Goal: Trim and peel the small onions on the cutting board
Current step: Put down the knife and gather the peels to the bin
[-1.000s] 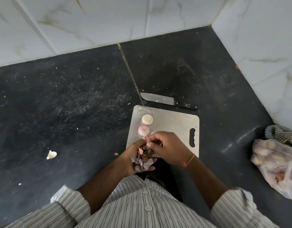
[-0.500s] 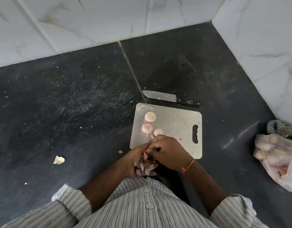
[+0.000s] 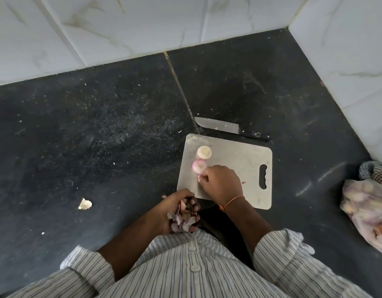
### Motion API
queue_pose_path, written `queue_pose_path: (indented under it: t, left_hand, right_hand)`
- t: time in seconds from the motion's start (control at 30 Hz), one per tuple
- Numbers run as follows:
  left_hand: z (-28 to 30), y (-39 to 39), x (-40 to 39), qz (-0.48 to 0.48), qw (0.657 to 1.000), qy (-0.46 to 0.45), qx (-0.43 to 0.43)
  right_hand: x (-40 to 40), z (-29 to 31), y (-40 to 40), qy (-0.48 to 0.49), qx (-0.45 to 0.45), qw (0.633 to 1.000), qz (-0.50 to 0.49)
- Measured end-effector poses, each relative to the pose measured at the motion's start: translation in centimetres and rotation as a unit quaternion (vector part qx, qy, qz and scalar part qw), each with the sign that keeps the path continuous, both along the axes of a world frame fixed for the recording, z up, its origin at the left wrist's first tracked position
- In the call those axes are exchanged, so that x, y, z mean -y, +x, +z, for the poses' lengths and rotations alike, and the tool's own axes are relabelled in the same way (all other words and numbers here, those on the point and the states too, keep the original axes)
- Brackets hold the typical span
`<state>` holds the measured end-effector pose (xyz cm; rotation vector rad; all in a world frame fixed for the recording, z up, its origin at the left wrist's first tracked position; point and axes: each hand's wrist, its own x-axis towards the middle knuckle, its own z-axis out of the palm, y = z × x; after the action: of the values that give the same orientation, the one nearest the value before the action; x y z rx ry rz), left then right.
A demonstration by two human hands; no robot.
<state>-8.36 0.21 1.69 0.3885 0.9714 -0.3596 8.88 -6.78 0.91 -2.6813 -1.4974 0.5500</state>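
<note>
Head view. Left hand (image 3: 179, 208): cupped, full of onion skins (image 3: 182, 218), held off near edge of cutting board (image 3: 235, 160). Right hand (image 3: 221, 182): on board, fingertips (image 3: 202, 177) pinching scrap; grasp partly hidden. Advice: gather loose skins, spare peeled bulbs. White onion (image 3: 204, 152), pink onion (image 3: 199, 165): smooth, peeled, just beyond right fingertips. Knife (image 3: 231, 128): idle, beyond board.

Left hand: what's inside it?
The cupped left hand holds a heap of purple-brown onion peels. Anything beneath the peels is covered. The right hand is apart, on the cutting board.
</note>
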Motion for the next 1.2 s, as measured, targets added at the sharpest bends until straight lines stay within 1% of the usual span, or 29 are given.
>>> queue_pose_path:
  t: [0.07, 0.1, 0.2, 0.23, 0.27, 0.3, 0.37, 0.43, 0.5, 0.6, 0.67, 0.8, 0.93, 1.07, 1.13, 1.2]
  left_hand:
    - [0.0, 0.0, -0.2, -0.002, 1.000, -0.003, -0.002]
    - [0.1, 0.0, -0.3, -0.003, 1.000, -0.002, -0.005]
    - [0.0, 0.1, -0.4, -0.010, 1.000, 0.011, -0.013]
    - [0.0, 0.2, -0.4, -0.016, 1.000, 0.015, -0.013]
    - [0.0, 0.3, -0.3, -0.020, 1.000, 0.017, -0.012]
    - [0.1, 0.3, -0.2, -0.023, 0.999, 0.019, -0.013]
    - [0.4, 0.5, -0.1, -0.030, 0.999, 0.023, -0.015]
    - [0.5, 0.7, 0.1, -0.048, 0.998, 0.038, -0.012]
    - [0.4, 0.6, 0.2, -0.056, 0.997, 0.055, -0.011]
    - [0.2, 0.0, 0.0, -0.040, 0.997, 0.064, -0.006]
    - [0.0, -0.6, -0.1, -0.034, 0.998, 0.060, 0.001]
    - [-0.5, -2.7, -0.3, -0.022, 0.998, 0.052, 0.015]
    - [-1.2, -5.2, -0.5, 0.022, 0.998, 0.049, 0.043]
    - [-1.5, -7.6, -1.3, 0.075, 0.995, 0.049, 0.044]
    - [-1.6, -8.5, -2.0, 0.112, 0.992, 0.042, 0.046]
    - [-1.8, -9.4, -2.8, 0.151, 0.987, 0.031, 0.044]
  right_hand:
    - [0.2, 0.0, -0.1, 0.015, -0.019, 1.000, -0.005]
    - [0.4, 0.3, -0.1, 0.031, -0.050, 0.998, -0.017]
    - [1.3, 2.6, -0.1, 0.079, -0.213, 0.973, -0.053]
    - [1.6, 3.6, -0.1, 0.073, -0.250, 0.964, -0.045]
    - [1.8, 4.3, -0.2, 0.059, -0.263, 0.963, -0.026]
    - [2.0, 4.7, -0.3, 0.044, -0.254, 0.966, 0.002]
    - [2.3, 5.0, -0.6, 0.023, -0.201, 0.977, 0.064]
    - [2.4, 4.9, -0.9, 0.014, -0.186, 0.979, 0.086]
    - [2.3, 4.9, -1.1, 0.018, -0.208, 0.974, 0.085]
    - [2.2, 5.1, -1.2, 0.051, -0.249, 0.967, 0.035]
    - [2.0, 5.0, -1.3, 0.062, -0.248, 0.967, 0.013]
    - [1.3, 3.3, -2.5, 0.057, -0.223, 0.973, 0.031]
    - [-0.6, 1.5, -4.6, 0.064, -0.169, 0.982, 0.062]
    - [-2.5, -0.5, -6.8, 0.018, -0.100, 0.990, 0.098]
    - [-2.8, -1.1, -7.4, 0.009, -0.058, 0.991, 0.119]
    - [-3.1, -1.2, -7.9, 0.004, -0.038, 0.991, 0.132]
